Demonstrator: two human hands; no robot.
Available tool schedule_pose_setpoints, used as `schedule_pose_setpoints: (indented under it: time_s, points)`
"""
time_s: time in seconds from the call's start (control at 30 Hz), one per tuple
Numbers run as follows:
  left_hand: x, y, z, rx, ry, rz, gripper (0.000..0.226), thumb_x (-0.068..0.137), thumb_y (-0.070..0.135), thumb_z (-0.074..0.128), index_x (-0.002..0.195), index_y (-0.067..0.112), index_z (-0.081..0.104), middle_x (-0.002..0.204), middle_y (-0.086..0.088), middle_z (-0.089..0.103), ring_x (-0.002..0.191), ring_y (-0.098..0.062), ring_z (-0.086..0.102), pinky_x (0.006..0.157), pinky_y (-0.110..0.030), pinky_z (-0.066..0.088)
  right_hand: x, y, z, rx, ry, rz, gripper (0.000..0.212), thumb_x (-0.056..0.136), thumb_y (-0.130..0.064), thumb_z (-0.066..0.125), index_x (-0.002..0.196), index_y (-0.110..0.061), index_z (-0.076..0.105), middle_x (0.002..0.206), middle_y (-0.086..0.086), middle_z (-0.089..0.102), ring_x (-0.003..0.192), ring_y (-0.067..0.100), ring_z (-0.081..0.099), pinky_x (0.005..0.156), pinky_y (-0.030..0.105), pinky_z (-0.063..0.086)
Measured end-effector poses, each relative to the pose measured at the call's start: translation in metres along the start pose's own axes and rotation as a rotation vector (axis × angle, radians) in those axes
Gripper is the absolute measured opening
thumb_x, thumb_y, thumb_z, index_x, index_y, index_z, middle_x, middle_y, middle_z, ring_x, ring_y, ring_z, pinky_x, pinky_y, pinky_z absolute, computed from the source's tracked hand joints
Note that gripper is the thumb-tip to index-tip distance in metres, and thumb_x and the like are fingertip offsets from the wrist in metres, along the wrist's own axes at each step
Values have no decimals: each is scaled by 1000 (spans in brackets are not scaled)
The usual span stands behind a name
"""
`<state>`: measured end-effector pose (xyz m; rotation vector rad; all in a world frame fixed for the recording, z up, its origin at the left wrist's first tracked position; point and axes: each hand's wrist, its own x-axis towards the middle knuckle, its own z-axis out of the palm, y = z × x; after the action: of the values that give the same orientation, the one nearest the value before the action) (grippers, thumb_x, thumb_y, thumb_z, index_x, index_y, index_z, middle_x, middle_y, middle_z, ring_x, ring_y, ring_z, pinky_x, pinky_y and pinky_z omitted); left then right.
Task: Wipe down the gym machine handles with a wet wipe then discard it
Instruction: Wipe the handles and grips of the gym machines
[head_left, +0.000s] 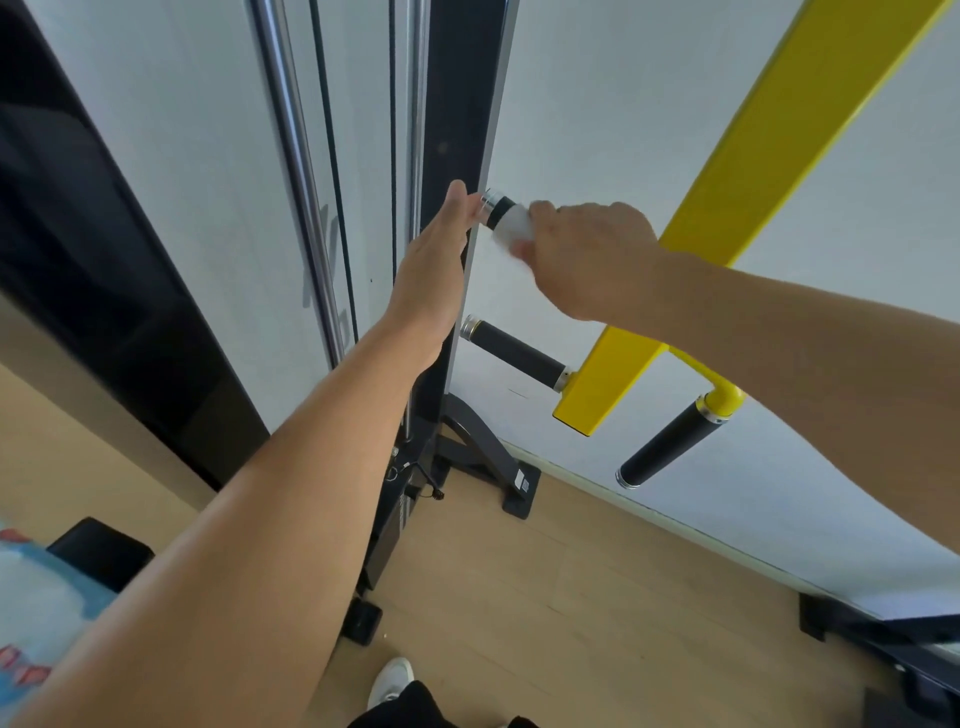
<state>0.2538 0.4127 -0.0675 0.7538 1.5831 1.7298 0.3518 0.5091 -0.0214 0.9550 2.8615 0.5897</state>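
A person's right hand (587, 260) closes around a white wet wipe (511, 228) wrapped over the uppermost black foam-covered handle (501, 210) of a gym machine, the wipe covering most of the grip and leaving only its chrome end cap and a short black band showing. The left hand (434, 275) is flat and open, fingers extended together and holding nothing, its edge against the tall black steel upright (457, 156) just left of that handle, fingertips close to the chrome cap.

Three black handles with chrome collars are in view, all attached to one slanting yellow square-section steel arm (769, 171): the one being gripped, a second handle (514, 356) below it on the upright's side of the yellow arm, bare and untouched, and a third handle (670, 444) hanging lower on the far side of the yellow arm from a yellow elbow joint.

Left of the black upright stand two chrome guide rods (296, 171) and two thin black cables (332, 171), set against a white wall. Below the yellow arm, the machine's black base foot (514, 483) rests on a pale wooden floor (597, 597). One white shoe (389, 680) shows at the bottom edge, and a blurred blue-and-white packet (36, 608) sits at the lower left corner.
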Motion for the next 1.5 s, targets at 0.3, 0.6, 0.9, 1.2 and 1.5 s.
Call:
schedule_pose_setpoints:
  time_s: [0.3, 0.6, 0.9, 1.2, 1.5]
  points:
    - [5, -5, -3, 26, -4, 6, 55, 105, 57, 22, 145, 30, 49, 158, 10, 41, 148, -11, 32, 118, -39, 14, -12, 3, -21, 217, -15, -87, 63, 92, -7, 68, 147, -8, 37, 124, 15, 57, 103, 26, 56, 79, 27, 34]
    - [4, -5, 1, 27, -6, 4, 58, 105, 57, 21, 152, 29, 39, 161, 8, 36, 151, -14, 28, 121, -41, 12, 14, -5, -12, 496, -29, 37, 28, 103, -25, 57, 127, -10, 53, 96, 2, 55, 65, 12, 48, 55, 16, 31]
    - [4, -3, -4, 57, 10, -1, 56, 106, 55, 22, 149, 28, 45, 157, 7, 43, 149, -16, 32, 121, -47, 11, -14, -4, -10, 4, -139, 161, 34, 99, -12, 51, 131, -6, 42, 71, 5, 38, 61, 17, 43, 61, 29, 36]
    - [2, -5, -1, 81, 0, 12, 59, 104, 59, 21, 154, 32, 37, 162, 11, 32, 150, -12, 28, 120, -44, 11, 9, -20, -1, 317, -4, -10, 54, 102, -35, 56, 144, -9, 33, 108, 5, 52, 74, 14, 52, 57, 24, 35]
    - [-6, 1, -1, 5, -5, 4, 53, 108, 48, 20, 149, 24, 45, 156, 7, 44, 147, -14, 35, 121, -41, 13, -3, -19, 5, 356, 70, -12, 70, 90, 2, 65, 149, -1, 27, 135, 19, 48, 116, 30, 53, 95, 38, 47]
